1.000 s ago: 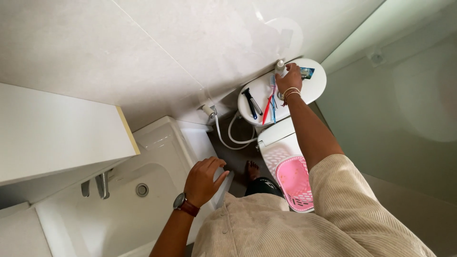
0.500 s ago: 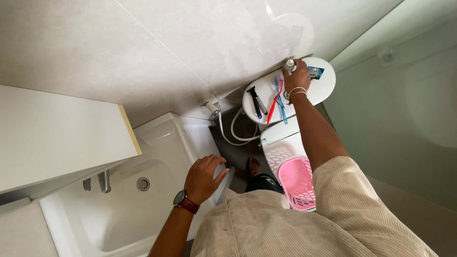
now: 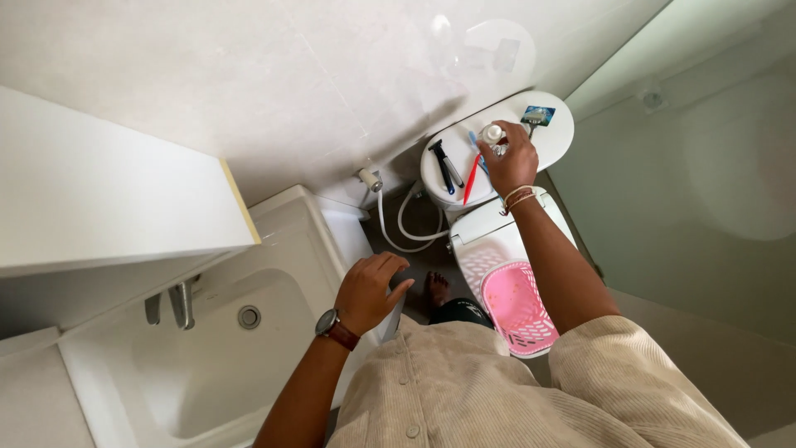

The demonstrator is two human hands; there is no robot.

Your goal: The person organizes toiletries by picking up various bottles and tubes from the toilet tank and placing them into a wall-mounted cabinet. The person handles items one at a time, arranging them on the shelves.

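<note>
Right hand (image 3: pixel 510 162) lifted bottle (image 3: pixel 493 135) off tank edge, fingers gripping, left hand (image 3: pixel 369 290) cupping sink (image 3: pixel 274 241) rim

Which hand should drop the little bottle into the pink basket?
Probably the right hand: it already holds the small bottle above the pink basket. The left hand rests on the sink's edge.

Two toothbrushes (image 3: pixel 471 176); one razor (image 3: pixel 440 166); one basket (image 3: pixel 515 305).

Pink perforated basket (image 3: pixel 516 309), red toothbrush (image 3: pixel 469 181), white toilet tank (image 3: pixel 555 137).
</note>
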